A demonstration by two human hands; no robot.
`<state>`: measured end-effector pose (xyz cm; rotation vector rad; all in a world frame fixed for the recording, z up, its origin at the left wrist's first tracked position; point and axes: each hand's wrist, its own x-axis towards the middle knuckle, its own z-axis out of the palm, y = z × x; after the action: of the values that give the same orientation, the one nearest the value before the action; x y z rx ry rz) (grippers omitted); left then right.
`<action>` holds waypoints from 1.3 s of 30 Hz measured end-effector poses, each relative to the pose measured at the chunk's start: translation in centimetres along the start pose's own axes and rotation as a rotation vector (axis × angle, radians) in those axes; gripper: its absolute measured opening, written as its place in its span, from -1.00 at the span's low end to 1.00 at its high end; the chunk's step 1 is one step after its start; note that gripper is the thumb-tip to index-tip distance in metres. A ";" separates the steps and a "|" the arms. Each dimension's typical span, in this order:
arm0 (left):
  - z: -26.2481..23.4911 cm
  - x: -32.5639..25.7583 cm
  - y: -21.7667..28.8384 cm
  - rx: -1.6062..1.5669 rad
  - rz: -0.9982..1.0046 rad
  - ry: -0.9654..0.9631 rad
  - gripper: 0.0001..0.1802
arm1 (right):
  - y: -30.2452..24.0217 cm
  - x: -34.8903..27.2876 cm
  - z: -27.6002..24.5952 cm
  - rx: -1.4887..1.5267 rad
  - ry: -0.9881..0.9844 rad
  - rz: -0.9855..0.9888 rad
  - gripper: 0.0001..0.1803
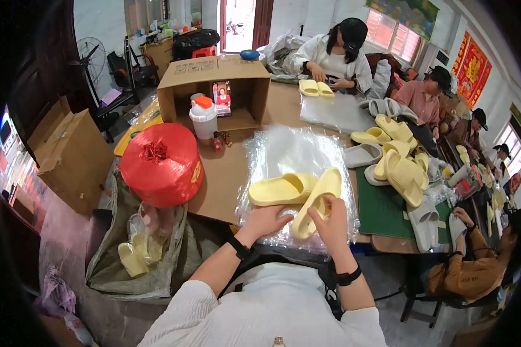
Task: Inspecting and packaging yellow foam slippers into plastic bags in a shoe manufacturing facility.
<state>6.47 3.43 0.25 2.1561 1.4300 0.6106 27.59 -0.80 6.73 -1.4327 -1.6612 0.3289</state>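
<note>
Head view: our right hand [331, 222] is clamped on a pale yellow slipper [317, 202], tilted on edge at 6 o'clock of the tabletop [226, 173]. Our left hand [264, 220] rests half-curled on the clear plastic bags [295, 153], holding nothing, just beside the second slipper [281, 189] lying flat. Red twine spool [162, 165] at 9 o'clock. We judge the pair should be stacked sole to sole, toes aligned, film pinned flat.
</note>
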 end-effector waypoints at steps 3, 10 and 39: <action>1.0 0.1 -1.1 -0.026 0.148 0.118 -0.41 | 0.1 1.2 2.2 -0.245 0.025 -0.014 -0.37; 0.2 0.3 0.6 -0.004 0.052 0.017 -0.36 | 2.5 5.4 5.5 -0.485 -0.010 0.028 -0.12; 0.9 1.1 -1.0 0.132 0.348 0.254 -0.37 | 3.0 6.8 5.6 -0.465 -0.058 0.228 -0.22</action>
<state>6.70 4.64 -0.98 2.5327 1.2517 0.9695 25.79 8.07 4.54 -1.9819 -1.6927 0.1113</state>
